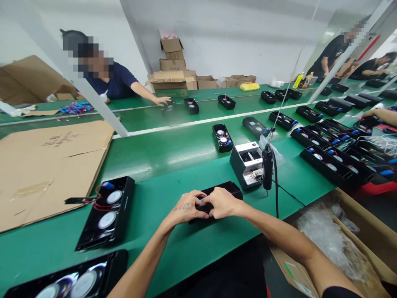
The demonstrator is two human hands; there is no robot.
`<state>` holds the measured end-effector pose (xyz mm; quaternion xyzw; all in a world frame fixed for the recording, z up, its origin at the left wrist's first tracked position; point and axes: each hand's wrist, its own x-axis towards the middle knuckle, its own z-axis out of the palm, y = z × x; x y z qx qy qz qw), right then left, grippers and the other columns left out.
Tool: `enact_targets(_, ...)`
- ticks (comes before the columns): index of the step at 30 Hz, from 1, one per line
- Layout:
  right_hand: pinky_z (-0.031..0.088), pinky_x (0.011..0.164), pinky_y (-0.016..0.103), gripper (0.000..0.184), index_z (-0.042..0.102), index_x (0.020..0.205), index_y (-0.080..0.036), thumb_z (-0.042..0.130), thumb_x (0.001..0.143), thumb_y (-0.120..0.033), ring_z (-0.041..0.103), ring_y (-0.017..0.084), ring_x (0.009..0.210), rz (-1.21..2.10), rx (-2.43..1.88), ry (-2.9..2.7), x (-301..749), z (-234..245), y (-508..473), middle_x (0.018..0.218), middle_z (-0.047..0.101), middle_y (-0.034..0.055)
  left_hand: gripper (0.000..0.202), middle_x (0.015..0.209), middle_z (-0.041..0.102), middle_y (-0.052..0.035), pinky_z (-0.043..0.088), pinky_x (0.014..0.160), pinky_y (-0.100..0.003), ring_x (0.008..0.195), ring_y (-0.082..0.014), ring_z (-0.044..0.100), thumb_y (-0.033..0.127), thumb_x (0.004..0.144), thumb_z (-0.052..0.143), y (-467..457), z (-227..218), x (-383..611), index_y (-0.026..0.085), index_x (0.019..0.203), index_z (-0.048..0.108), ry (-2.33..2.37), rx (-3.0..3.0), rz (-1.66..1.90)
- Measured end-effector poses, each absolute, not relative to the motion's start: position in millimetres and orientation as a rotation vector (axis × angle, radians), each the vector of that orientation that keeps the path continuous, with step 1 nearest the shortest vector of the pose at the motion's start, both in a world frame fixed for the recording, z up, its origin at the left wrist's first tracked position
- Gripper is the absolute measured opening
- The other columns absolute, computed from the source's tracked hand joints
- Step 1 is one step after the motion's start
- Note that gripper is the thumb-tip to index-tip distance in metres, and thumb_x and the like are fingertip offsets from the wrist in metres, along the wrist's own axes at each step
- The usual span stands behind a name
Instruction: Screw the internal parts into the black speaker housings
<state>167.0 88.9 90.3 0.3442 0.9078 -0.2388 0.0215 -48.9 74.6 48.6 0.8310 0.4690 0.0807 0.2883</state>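
A black speaker housing [233,188] lies on the green bench in front of me, partly covered by both hands. My left hand [188,206] is closed at its middle, thumb toward the near wall and fingers curled over the inside, beside a bit of red wire. My right hand [223,203] meets it there, also closed on the housing, fingertips almost touching the left ones. Any small part between the fingertips is hidden. Left of my hands sits an open speaker housing [123,213] with two round speakers, red wires and a blue cylindrical cell.
A black electric screwdriver [267,167] hangs by a metal-and-black box [246,163]. Another open housing [65,277] lies near left. Flat cardboard [52,165] covers the far left. Many housings [328,161] crowd the right. A co-worker's hand [161,100] reaches across the far belt.
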Motion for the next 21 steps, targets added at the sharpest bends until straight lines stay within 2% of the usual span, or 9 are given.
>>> enact_targets(4, 0.048, 0.081, 0.035, 0.031, 0.086, 0.115, -0.021, 0.081, 0.085, -0.021, 0.077, 0.029, 0.09, -0.631, 1.065, 2.836, 165.3, 82.0, 78.5, 0.089, 0.083, 0.0085, 0.02, 0.132, 0.079, 0.0003, 0.052, 0.1, -0.036, 0.117, -0.0244, 0.072, 0.048, 0.081, 0.09, 69.7, 51.4, -46.7, 0.029, 0.078, 0.085, 1.228, 2.278, 0.239)
enact_targets(7, 0.05, 0.093, 0.039, 0.029, 0.081, 0.117, -0.018, 0.078, 0.089, -0.018, 0.075, 0.027, 0.096, -0.635, 1.057, 2.907, 176.1, 80.4, 63.2, 0.095, 0.082, 0.0096, 0.014, 0.132, 0.079, -0.0005, 0.048, 0.11, -0.047, 0.131, -0.031, 0.066, 0.043, 0.081, 0.092, 55.3, 48.1, -44.9, 0.035, 0.091, 0.088, 1.246, 2.337, 0.275)
enact_targets(9, 0.052, 0.099, 0.041, 0.032, 0.076, 0.124, -0.02, 0.076, 0.092, -0.019, 0.073, 0.027, 0.105, -0.75, 1.126, 3.097, 191.7, 77.7, 51.2, 0.106, 0.081, 0.01, 0.018, 0.131, 0.079, -0.001, 0.045, 0.116, -0.056, 0.142, -0.0358, 0.059, 0.037, 0.08, 0.093, 39.2, 39.5, -43.3, 0.038, 0.098, 0.087, 1.263, 2.407, 0.332)
enact_targets(11, 0.056, 0.104, 0.044, 0.034, 0.071, 0.131, -0.023, 0.073, 0.097, -0.022, 0.071, 0.028, 0.115, -0.81, 1.479, 3.372, 212.9, 70.5, 42.4, 0.117, 0.078, 0.0111, 0.02, 0.13, 0.079, -0.0015, 0.042, 0.118, -0.06, 0.147, -0.0393, 0.054, 0.033, 0.078, 0.095, 20.4, 26.3, -41.4, 0.036, 0.096, 0.086, 1.286, 2.546, 0.451)
enact_targets(12, 0.057, 0.105, 0.047, 0.035, 0.068, 0.135, -0.024, 0.071, 0.1, -0.024, 0.07, 0.03, 0.118, -0.71, 1.811, 3.463, 225.0, 65.0, 40.5, 0.122, 0.076, 0.0125, 0.021, 0.131, 0.079, -0.0016, 0.042, 0.119, -0.061, 0.149, -0.0408, 0.053, 0.033, 0.075, 0.096, 11.4, 19.1, -40.3, 0.034, 0.093, 0.085, 1.302, 2.624, 0.525)
enact_targets(15, 0.054, 0.113, 0.059, 0.05, 0.056, 0.152, -0.021, 0.066, 0.105, -0.035, 0.062, 0.038, 0.135, 0.121, 2.901, 3.104, 265.0, 45.3, 49.1, 0.14, 0.065, 0.0213, 0.029, 0.135, 0.078, -0.0012, 0.038, 0.123, -0.063, 0.152, -0.0439, 0.05, 0.034, 0.07, 0.1, -7.5, 1.4, -37.4, 0.029, 0.089, 0.079, 1.352, 2.763, 0.69)
enact_targets(17, 0.049, 0.118, 0.066, 0.066, 0.046, 0.162, -0.016, 0.064, 0.107, -0.048, 0.054, 0.043, 0.148, 0.4, 3.168, 2.709, 292.4, 34.4, 64.6, 0.156, 0.055, 0.0273, 0.03, 0.136, 0.078, -0.0006, 0.036, 0.125, -0.062, 0.152, -0.0432, 0.05, 0.034, 0.071, 0.099, -11.3, -3.8, -36.6, 0.028, 0.09, 0.077, 1.358, 2.766, 0.73)
enact_targets(19, 0.051, 0.116, 0.066, 0.067, 0.05, 0.159, -0.014, 0.057, 0.108, -0.057, 0.058, 0.043, 0.146, 0.212, 3.208, 2.574, 317.0, 28.1, 81.1, 0.155, 0.059, 0.0283, 0.027, 0.134, 0.079, 0.0, 0.037, 0.126, -0.06, 0.152, -0.0413, 0.051, 0.034, 0.073, 0.097, -9.4, -4.4, -36.9, 0.029, 0.089, 0.076, 1.341, 2.754, 0.764)
enact_targets(21, 0.059, 0.109, 0.06, 0.06, 0.064, 0.142, -0.016, 0.059, 0.105, -0.062, 0.071, 0.039, 0.127, -0.143, 3.199, 2.578, 334.6, 25.4, 91.4, 0.136, 0.074, 0.0239, 0.023, 0.132, 0.079, 0.0003, 0.038, 0.125, -0.059, 0.152, -0.0401, 0.051, 0.031, 0.076, 0.095, -5.2, -3.1, -38.1, 0.029, 0.088, 0.075, 1.319, 2.748, 0.799)
